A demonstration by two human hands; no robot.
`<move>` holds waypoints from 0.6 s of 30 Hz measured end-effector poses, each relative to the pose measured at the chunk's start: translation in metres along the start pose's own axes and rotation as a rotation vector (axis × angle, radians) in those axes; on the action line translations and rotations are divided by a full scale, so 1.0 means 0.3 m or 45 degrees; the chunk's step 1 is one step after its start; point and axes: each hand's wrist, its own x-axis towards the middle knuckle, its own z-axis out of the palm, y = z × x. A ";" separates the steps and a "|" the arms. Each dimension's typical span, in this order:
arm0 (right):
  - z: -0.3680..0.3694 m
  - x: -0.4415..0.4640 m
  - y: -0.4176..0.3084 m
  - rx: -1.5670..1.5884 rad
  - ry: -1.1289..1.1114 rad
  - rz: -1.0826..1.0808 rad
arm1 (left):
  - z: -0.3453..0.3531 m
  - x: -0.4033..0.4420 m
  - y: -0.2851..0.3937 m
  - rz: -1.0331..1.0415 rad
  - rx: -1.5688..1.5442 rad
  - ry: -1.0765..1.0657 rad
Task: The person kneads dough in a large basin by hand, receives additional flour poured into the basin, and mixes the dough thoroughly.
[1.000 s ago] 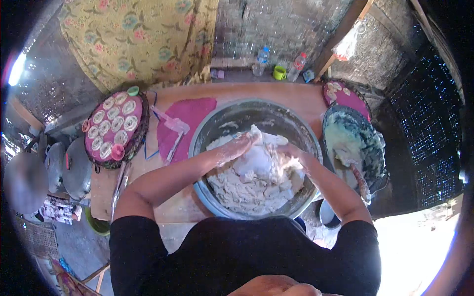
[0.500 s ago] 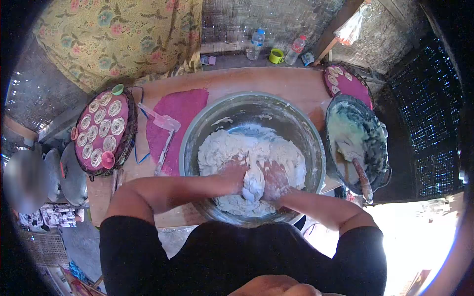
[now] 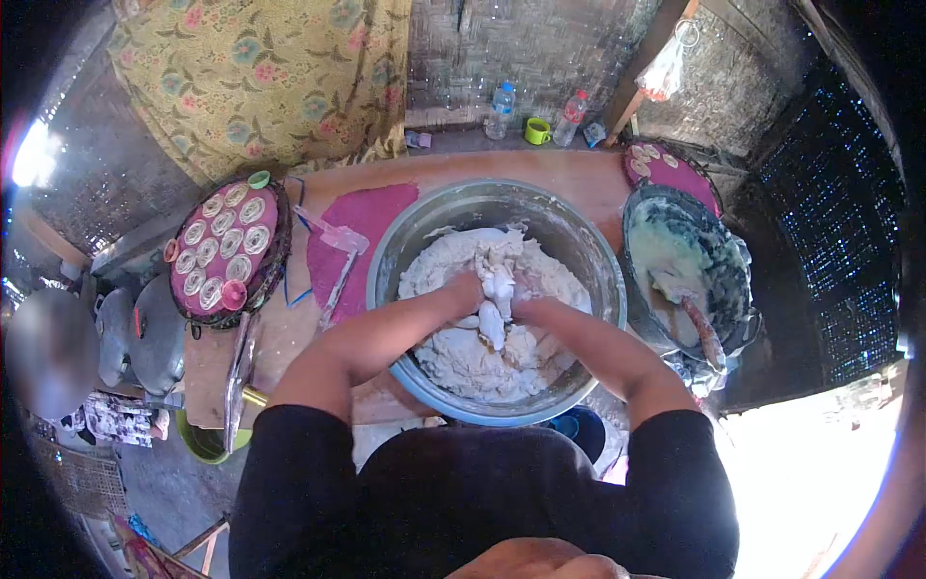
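A large metal basin [image 3: 386,318] holds a mass of pale, sticky dough [image 3: 463,362]. Both my hands are sunk in it, close together near the basin's middle. My left hand [image 3: 466,292] closes on the dough from the left, its fingers mostly covered. From the right, my right hand [image 3: 526,294] grips the same dough, and its fingers are largely hidden too. A lump of dough stands up between the two hands.
Right of the basin, a dark pan [image 3: 632,280] holds pale batter and a wooden-handled spatula [image 3: 702,328]. At left are a round pink tray [image 3: 220,214] of coiled pieces and a pink scraper [image 3: 342,238] on pink cloth [image 3: 333,280]. Bottles [image 3: 501,114] stand behind.
My hands have come closer together and slightly farther forward in the basin, bunching dough between them. The head view has shifted, so the trays and pan appear moved.
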 end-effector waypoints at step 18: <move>-0.092 0.225 0.444 1.534 -0.247 0.501 | -0.409 0.084 -0.072 -0.672 -0.916 -0.372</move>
